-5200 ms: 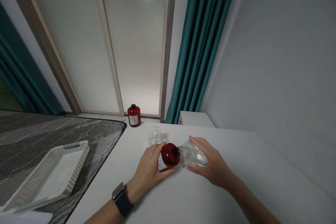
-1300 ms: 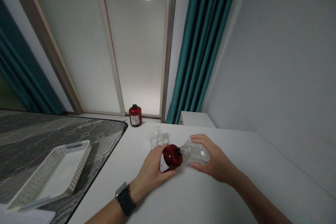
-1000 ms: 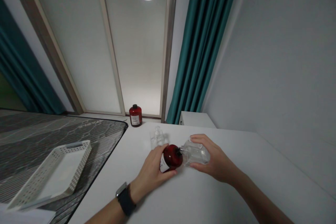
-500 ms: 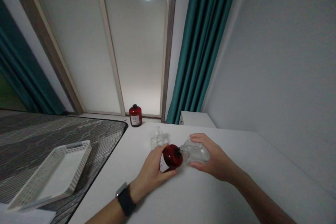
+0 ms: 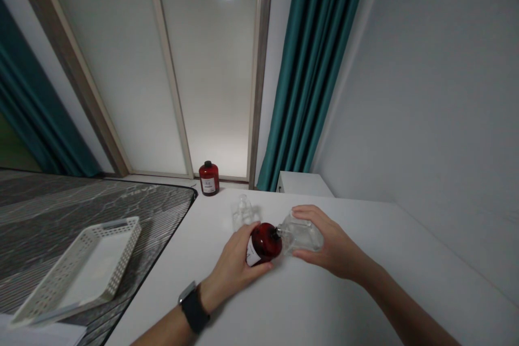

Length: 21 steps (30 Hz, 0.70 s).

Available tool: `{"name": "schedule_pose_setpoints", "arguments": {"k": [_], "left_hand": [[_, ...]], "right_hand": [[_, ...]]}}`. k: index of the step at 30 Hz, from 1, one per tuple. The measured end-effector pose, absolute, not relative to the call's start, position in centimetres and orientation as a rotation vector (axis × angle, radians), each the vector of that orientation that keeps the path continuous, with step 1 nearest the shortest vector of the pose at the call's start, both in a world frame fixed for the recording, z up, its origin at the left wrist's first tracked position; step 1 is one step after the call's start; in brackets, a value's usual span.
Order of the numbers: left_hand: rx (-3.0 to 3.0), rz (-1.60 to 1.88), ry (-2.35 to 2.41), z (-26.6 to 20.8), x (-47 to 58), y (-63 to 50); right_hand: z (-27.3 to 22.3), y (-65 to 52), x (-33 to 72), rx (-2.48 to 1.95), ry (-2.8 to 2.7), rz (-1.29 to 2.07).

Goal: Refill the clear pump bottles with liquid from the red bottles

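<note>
My left hand (image 5: 239, 259) is wrapped around a dark red bottle (image 5: 266, 242) with a white label, tipped so its neck points right. In my right hand (image 5: 324, 238) is a clear bottle (image 5: 300, 233), lying tilted with its narrow mouth toward the red bottle. The two necks meet mouth to mouth, and whether liquid passes between them I cannot make out. Just behind my left hand, clear transparent pieces (image 5: 242, 212) stand on the white table (image 5: 259, 308); their exact kind is hard to tell.
A second red bottle (image 5: 208, 179) with a black cap stands upright at the table's far left corner. To the left, a white perforated basket (image 5: 77, 270) rests on a grey patterned surface (image 5: 162, 203). A white cabinet (image 5: 306, 184) sits beyond the far edge, by a teal curtain (image 5: 312, 75).
</note>
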<state>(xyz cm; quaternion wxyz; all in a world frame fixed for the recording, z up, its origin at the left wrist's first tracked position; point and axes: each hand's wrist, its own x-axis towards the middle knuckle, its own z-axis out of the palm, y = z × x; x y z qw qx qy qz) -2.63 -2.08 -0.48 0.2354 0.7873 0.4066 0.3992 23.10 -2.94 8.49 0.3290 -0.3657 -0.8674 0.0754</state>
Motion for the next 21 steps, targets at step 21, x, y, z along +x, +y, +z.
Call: {"name": "schedule_pose_setpoints", "arguments": {"k": [21], "left_hand": [[2.141, 1.042, 1.112, -0.15, -2.58, -2.14]], "right_hand": [[8.66, -2.92, 23.06, -0.954, -2.277, 0.167]]}}
